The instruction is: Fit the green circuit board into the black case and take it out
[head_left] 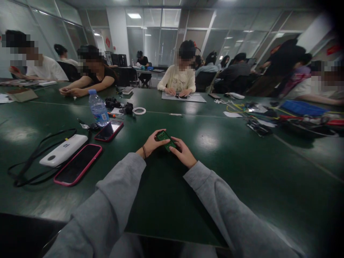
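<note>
Much of the small green board [166,139] is covered by fingers; only its top face and upper end show, detail too small to read. Both forearms in grey sleeves run out of frame at the bottom edge. Lens edges dark and blurred, far right of the desk [242,168] hard to make out.

Board: flat, green, probably a circuit board, pale marks on the face. Held just above the desk, centre of view, between both hands. Left hand [152,144] grasps its upper left end, thumb on top; right hand [184,152] grips the lower right end.

Long axis runs diagonally, upper left to lower right, face tilted up toward the camera.

Well apart to the left: pink-cased phone [77,164], white power bank [63,149] with black cable, second phone [109,130], water bottle [98,108]
</note>
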`<state>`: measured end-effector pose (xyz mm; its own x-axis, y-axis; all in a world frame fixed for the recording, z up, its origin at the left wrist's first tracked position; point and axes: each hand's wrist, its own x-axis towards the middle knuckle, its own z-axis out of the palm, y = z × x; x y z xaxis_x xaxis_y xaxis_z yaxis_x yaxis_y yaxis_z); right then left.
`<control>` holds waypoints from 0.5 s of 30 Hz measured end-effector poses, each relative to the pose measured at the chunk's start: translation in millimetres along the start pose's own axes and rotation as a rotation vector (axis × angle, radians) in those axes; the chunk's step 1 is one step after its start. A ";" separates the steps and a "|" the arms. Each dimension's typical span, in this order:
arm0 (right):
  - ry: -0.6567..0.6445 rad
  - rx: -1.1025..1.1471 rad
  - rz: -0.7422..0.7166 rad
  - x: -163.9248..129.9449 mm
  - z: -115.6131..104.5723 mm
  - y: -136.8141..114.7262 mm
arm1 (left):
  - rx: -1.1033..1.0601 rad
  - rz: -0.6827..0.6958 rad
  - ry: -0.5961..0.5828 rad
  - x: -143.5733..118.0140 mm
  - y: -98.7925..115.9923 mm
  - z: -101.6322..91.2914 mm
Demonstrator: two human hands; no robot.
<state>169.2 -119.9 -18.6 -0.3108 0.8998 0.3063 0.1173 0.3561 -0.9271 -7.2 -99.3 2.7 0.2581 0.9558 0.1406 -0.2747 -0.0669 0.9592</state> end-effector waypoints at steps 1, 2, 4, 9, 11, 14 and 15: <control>0.001 0.003 -0.002 0.1 -0.3 -0.1 | 0.029 0.018 -0.018 0.6 -1.0 -0.8; 0.003 0.003 -0.005 0.2 -0.6 -0.2 | 0.057 0.032 -0.032 1.3 -1.9 -1.5; 0.005 0.001 -0.009 0.4 -1.1 -0.2 | 0.097 0.039 -0.043 2.4 -3.2 -2.8; 0.033 0.012 -0.009 0.2 -0.7 0.1 | 0.104 0.037 -0.044 2.9 -2.7 -1.7; 0.046 0.011 -0.004 0.1 -0.6 0.3 | 0.093 0.033 -0.037 2.6 -1.5 0.0; 0.051 0.009 -0.003 0.2 -0.9 0.6 | 0.088 0.020 -0.027 2.1 0.2 1.9; 0.052 0.010 -0.005 0.3 -1.1 0.7 | 0.090 0.014 -0.028 2.1 0.5 2.1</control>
<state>170.2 -119.1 -19.0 -0.2621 0.9099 0.3214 0.1065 0.3583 -0.9275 -4.9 -98.0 4.0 0.2807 0.9464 0.1601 -0.1948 -0.1071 0.9750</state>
